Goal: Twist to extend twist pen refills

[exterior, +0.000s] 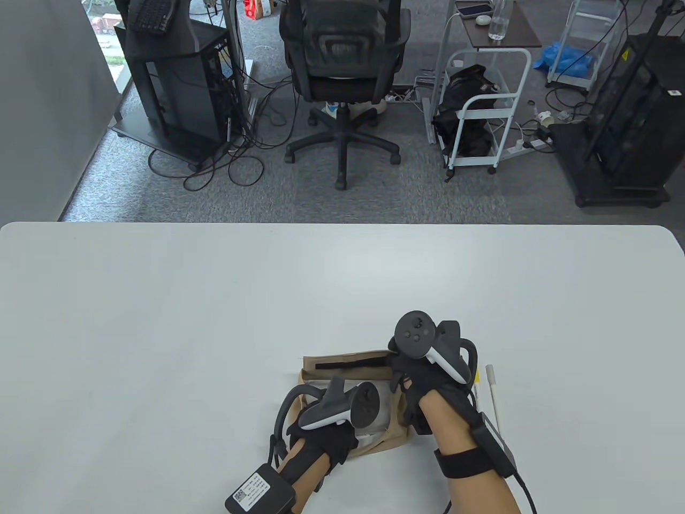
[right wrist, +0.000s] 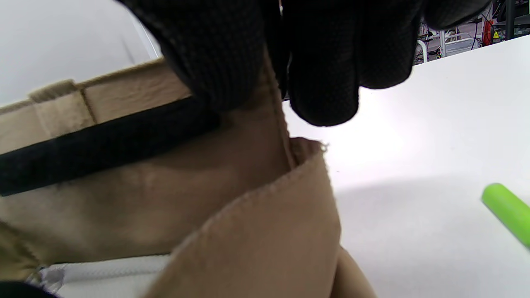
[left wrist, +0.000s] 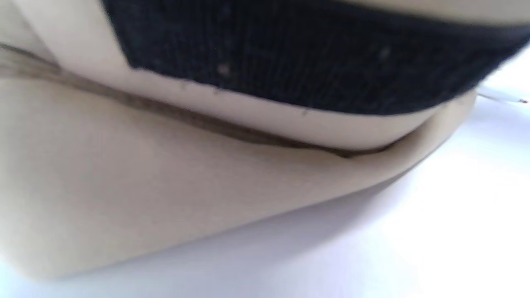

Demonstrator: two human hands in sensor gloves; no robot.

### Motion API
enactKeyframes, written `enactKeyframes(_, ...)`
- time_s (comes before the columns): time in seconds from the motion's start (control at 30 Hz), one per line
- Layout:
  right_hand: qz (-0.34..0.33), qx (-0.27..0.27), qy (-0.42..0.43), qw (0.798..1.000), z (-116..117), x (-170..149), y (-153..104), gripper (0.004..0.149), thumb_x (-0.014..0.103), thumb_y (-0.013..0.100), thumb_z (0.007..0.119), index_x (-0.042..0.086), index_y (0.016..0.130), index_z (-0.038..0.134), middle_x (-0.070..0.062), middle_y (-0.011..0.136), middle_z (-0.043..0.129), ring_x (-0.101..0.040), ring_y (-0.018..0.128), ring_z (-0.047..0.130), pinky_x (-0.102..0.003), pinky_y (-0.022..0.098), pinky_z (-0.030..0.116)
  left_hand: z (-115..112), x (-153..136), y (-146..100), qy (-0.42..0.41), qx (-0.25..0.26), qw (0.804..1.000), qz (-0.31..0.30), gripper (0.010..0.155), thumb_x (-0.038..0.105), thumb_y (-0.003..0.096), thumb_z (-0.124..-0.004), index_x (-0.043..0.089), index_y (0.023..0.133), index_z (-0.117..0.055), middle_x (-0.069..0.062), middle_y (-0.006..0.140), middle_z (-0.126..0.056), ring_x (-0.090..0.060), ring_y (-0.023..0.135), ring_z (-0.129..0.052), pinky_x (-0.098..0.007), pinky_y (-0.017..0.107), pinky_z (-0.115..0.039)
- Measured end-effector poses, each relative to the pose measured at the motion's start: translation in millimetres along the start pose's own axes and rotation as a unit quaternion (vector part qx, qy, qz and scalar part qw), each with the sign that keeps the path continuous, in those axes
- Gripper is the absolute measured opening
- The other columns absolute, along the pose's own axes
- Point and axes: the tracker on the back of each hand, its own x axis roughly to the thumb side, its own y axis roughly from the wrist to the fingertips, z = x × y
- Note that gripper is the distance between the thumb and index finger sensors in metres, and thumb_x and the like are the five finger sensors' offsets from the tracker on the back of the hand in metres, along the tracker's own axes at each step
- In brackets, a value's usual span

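Note:
A tan fabric pen pouch (exterior: 342, 369) with a black strip (exterior: 348, 366) lies on the white table (exterior: 214, 321) near the front edge. My right hand (exterior: 409, 375) pinches the pouch's right edge; in the right wrist view its fingers (right wrist: 323, 91) close on the tan fabric (right wrist: 248, 207) above the black strip (right wrist: 103, 145). My left hand (exterior: 334, 428) rests on the pouch's near side, its fingers hidden under the tracker. The left wrist view shows only blurred pouch fabric (left wrist: 165, 186). A white pen (exterior: 493, 393) lies just right of my right hand. A green pen (right wrist: 507, 211) lies on the table beside the pouch.
Beyond the table's far edge are an office chair (exterior: 342, 80), a white cart (exterior: 481, 107) and computer racks. The pouch's white lining (right wrist: 107, 273) shows at its opening.

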Motion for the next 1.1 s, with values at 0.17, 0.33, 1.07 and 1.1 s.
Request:
enactKeyframes(0.17,0.002,-0.002,-0.003,1.0,0.4,-0.1,-0.5,0.045,0.028,0.045,0.091,0.005,0.083,0.09,-0.025,0.077,0.096,-0.051,0.078,0.08,-0.072,0.06,0.059,-2.2,7.2,-0.3,0.045,0.026,0.999,-0.001,0.064,0.039,0.0333,-0.097,0.013,0.09,-0.084,-0.016,0.089,-0.088,-0.035,0.072,-0.1,-0.051,0.054,-0.085)
enactKeyframes(0.33,0.003,-0.005,-0.009,1.0,0.6,0.0,-1.1,0.045,0.028,0.045,0.091,0.005,0.083,0.091,-0.025,0.077,0.096,-0.051,0.077,0.08,-0.072,0.06,0.059,-3.9,20.1,-3.8,0.104,0.042,0.993,-0.024,0.055,0.037,0.0349,-0.096,0.01,0.083,-0.09,-0.018,0.079,-0.097,-0.033,0.063,-0.108,-0.05,0.047,-0.091)
enactKeyframes(1.07,0.009,-0.009,-0.015,1.0,2.4,-0.5,-2.7,0.045,0.029,0.045,0.091,0.005,0.083,0.091,-0.025,0.076,0.097,-0.051,0.077,0.081,-0.072,0.06,0.06,-6.8,16.5,-0.1,0.095,0.012,0.995,-0.01,0.061,0.039,0.0338,-0.094,0.011,0.086,-0.082,-0.02,0.084,-0.09,-0.033,0.068,-0.103,-0.051,0.051,-0.088)
enactKeyframes(1.1,0.009,-0.01,-0.017,1.0,2.5,-0.8,-2.7,0.045,0.029,0.045,0.091,0.005,0.082,0.091,-0.025,0.076,0.097,-0.051,0.077,0.081,-0.072,0.06,0.06,-6.6,20.7,-0.9,0.12,0.019,0.992,-0.022,0.059,0.038,0.0342,-0.094,0.01,0.085,-0.083,-0.02,0.082,-0.092,-0.033,0.066,-0.105,-0.05,0.049,-0.09)
